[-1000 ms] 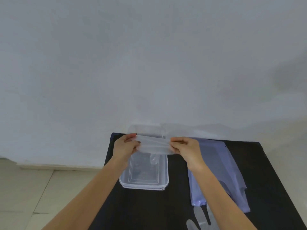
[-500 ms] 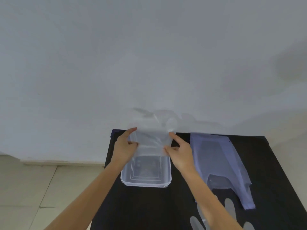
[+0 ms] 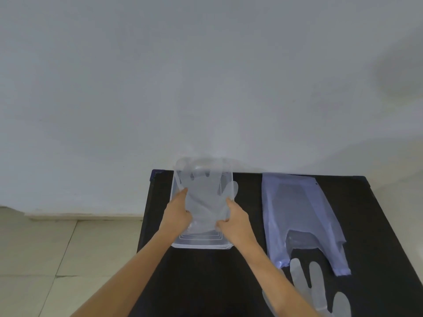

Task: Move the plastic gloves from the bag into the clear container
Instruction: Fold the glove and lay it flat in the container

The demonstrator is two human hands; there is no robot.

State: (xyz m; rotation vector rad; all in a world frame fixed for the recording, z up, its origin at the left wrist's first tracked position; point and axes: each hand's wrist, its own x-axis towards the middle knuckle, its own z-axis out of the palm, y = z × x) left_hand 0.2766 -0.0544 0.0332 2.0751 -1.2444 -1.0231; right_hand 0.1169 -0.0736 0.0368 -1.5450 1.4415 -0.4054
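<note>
A clear rectangular container (image 3: 201, 244) stands on the left part of the black table (image 3: 206, 282). Spread flat over it lies a translucent plastic glove (image 3: 204, 191), its fingers reaching past the far rim. My left hand (image 3: 177, 213) pinches the glove's left cuff edge and my right hand (image 3: 235, 221) pinches its right cuff edge. A pale blue plastic bag (image 3: 297, 211) lies flat to the right of the container. A second translucent glove (image 3: 318, 289) rests on the table near the front right, partly hidden by my right forearm.
The table's far edge sits against a white wall (image 3: 206, 76). Beige floor tiles (image 3: 45, 259) show to the left of the table.
The glove was bunched between my hands above the container; now it is spread open over the container, and both hands have moved down and toward me along its sides.
</note>
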